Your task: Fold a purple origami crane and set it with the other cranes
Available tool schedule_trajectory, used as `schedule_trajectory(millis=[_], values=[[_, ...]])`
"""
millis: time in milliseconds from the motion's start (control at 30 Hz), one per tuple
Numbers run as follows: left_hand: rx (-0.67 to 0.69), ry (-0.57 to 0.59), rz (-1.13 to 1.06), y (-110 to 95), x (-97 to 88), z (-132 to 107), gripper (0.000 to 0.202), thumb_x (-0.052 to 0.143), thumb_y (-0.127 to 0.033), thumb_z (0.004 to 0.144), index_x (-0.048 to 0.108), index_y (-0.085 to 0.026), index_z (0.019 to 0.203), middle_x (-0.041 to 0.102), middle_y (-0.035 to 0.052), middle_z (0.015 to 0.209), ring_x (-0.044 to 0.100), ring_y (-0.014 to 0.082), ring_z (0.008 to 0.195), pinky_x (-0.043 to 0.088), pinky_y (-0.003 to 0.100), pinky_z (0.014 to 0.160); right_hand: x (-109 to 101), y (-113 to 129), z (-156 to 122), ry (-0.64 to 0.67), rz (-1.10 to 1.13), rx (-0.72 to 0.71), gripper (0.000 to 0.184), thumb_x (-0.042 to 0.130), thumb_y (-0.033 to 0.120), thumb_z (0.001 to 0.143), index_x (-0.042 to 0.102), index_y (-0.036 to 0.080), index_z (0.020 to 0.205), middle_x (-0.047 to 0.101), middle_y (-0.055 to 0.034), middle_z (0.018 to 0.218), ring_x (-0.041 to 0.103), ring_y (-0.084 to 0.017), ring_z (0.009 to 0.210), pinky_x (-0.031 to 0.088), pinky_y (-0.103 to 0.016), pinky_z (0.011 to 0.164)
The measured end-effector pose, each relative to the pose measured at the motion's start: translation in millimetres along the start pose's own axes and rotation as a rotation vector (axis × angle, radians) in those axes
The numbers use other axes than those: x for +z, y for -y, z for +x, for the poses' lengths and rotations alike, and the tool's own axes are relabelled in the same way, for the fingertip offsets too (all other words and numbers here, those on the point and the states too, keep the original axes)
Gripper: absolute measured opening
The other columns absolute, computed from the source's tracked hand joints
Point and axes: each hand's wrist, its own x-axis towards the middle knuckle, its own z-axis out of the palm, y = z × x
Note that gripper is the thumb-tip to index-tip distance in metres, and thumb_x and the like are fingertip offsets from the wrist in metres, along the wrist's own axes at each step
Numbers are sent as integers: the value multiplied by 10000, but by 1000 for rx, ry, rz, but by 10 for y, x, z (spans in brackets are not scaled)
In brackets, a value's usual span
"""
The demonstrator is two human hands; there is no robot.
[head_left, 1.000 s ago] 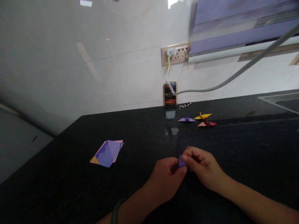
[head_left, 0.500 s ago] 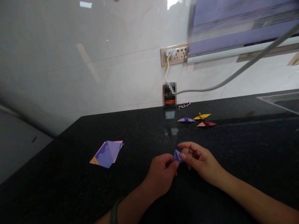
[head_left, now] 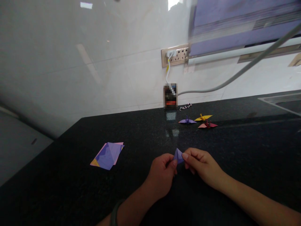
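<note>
A small folded piece of purple origami paper (head_left: 178, 156) is held up between my two hands, its pointed tip facing away from me. My left hand (head_left: 162, 172) pinches its left side between thumb and fingers. On the right side, my right hand (head_left: 201, 164) grips the paper's edge with thumb and curled fingers. Parts of the paper are hidden behind both thumbs. Beyond my hands lie three folded paper cranes: a purple crane (head_left: 187, 121), a yellow crane (head_left: 203, 117) and a red-pink crane (head_left: 208, 125).
Sheets of purple, pink and yellow paper (head_left: 108, 157) lie stacked on the dark countertop (head_left: 70, 188) at left. A pixelated upright object (head_left: 171, 96) and a beaded string (head_left: 185, 107) are by the wall. A grey cable (head_left: 211, 90) runs right, below a wall socket (head_left: 175, 55).
My right hand's raised index finger has curled down onto the paper, closing the pinch. The paper shows slightly more of its face and tip; the left hand has shifted slightly left.
</note>
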Motion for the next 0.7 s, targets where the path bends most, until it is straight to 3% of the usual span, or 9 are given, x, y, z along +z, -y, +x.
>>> schedule_trajectory(millis=[133, 267, 500, 633, 700], values=[[11, 49, 97, 13, -18, -12, 258, 401, -271, 789, 486, -159, 574, 446, -34, 521, 413, 95, 515, 302, 214, 501, 0, 20, 14, 19, 22, -35, 223, 463, 363, 797, 535, 163, 730, 479, 30, 580, 424, -78, 481, 346, -195, 450], [52, 110, 113, 7, -8, -39, 264, 397, -270, 792, 475, -158, 566, 421, -44, 513, 388, 83, 500, 283, 207, 482, 12, 55, -18, -5, -84, -87, 243, 488, 334, 785, 514, 162, 615, 451, 36, 538, 409, -81, 493, 337, -195, 460], [41, 153, 56, 2, 6, -31, 234, 394, -282, 795, 512, -154, 640, 420, -45, 534, 370, 78, 496, 276, 201, 466, -6, 95, -28, -30, -125, -34, 354, 423, 383, 812, 468, 165, 537, 396, 48, 474, 386, -83, 449, 302, -201, 433], [35, 92, 45, 24, -17, -8, 244, 403, -320, 795, 553, -152, 701, 448, -34, 561, 398, 85, 520, 294, 200, 480, -13, 65, -14, -54, -114, -33, 351, 414, 391, 814, 486, 165, 556, 404, 45, 471, 389, -85, 445, 310, -206, 430], [18, 25, 53, 41, -38, 10, 262, 422, -359, 784, 559, -151, 704, 459, -29, 563, 406, 90, 524, 296, 200, 477, -14, 38, -12, -68, -60, -36, 269, 435, 387, 805, 546, 168, 696, 467, 31, 536, 425, -93, 471, 339, -208, 441]])
